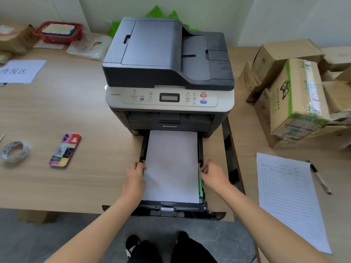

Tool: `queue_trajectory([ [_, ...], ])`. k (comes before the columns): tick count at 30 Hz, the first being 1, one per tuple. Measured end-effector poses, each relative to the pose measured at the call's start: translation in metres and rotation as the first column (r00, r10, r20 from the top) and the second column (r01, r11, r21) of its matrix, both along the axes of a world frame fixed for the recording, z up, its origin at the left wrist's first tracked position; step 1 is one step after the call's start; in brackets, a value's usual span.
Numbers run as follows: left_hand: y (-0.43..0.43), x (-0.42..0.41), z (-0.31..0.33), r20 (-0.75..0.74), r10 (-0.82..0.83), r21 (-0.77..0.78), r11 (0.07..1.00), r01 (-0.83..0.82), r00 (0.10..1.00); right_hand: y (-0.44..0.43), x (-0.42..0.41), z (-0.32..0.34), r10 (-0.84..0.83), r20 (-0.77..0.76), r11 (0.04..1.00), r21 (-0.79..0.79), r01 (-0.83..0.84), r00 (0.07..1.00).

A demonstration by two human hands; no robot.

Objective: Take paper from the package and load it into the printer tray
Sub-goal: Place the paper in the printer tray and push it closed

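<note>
Both hands, left hand (135,176) and right hand (212,174), fingers curled, pinch the floppy, light paper stack (171,166) by its side edges inside the pulled-out printer tray (171,210).

Printer (167,59) showing matt dark-grey plastic over a paler plastic control panel, paper (171,166) lying smooth and matt white in the black plastic tray (169,209), table (72,111) showing pale wood-grain laminate, boxes (296,92) looking like rough brown cardboard with glossy tape.
</note>
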State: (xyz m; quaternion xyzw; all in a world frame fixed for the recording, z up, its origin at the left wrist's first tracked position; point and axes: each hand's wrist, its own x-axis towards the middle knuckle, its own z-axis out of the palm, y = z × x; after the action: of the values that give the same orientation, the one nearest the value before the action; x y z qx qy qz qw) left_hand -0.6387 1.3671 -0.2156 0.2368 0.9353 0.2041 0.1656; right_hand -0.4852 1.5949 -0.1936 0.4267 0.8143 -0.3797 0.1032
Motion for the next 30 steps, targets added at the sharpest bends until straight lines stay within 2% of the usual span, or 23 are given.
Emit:
queue_trajectory([
  [4,-0.004,0.008,0.011,0.066,0.117,0.027,0.993,-0.119,0.991,0.001,0.004,0.004,-0.031,0.021,0.992,-0.126,0.033,0.999],
  [11,-0.007,0.001,0.015,0.216,0.332,0.012,0.940,-0.342,0.918,-0.007,0.007,0.007,-0.195,0.084,0.960,-0.188,0.208,0.977],
  [14,-0.007,0.003,0.015,0.292,0.389,0.057,0.905,-0.422,0.874,-0.020,0.007,0.009,-0.229,0.025,0.955,-0.185,0.230,0.973],
  [19,-0.001,0.018,0.026,0.296,0.427,0.115,0.872,-0.476,0.854,-0.034,0.008,0.013,-0.258,-0.057,0.955,-0.164,0.245,0.965],
  [25,-0.031,0.014,0.035,0.345,0.084,0.196,0.968,-0.159,0.935,-0.031,0.009,0.022,-0.060,0.026,0.986,-0.156,0.064,0.998],
  [28,-0.038,0.037,0.047,0.443,-0.193,0.168,0.977,0.131,0.876,-0.031,0.008,0.029,-0.029,0.039,0.986,-0.163,0.035,0.999],
  [30,-0.035,0.055,0.052,0.442,-0.400,0.085,0.910,0.407,0.803,-0.030,0.010,0.032,-0.020,0.037,0.987,-0.159,0.025,0.999],
])
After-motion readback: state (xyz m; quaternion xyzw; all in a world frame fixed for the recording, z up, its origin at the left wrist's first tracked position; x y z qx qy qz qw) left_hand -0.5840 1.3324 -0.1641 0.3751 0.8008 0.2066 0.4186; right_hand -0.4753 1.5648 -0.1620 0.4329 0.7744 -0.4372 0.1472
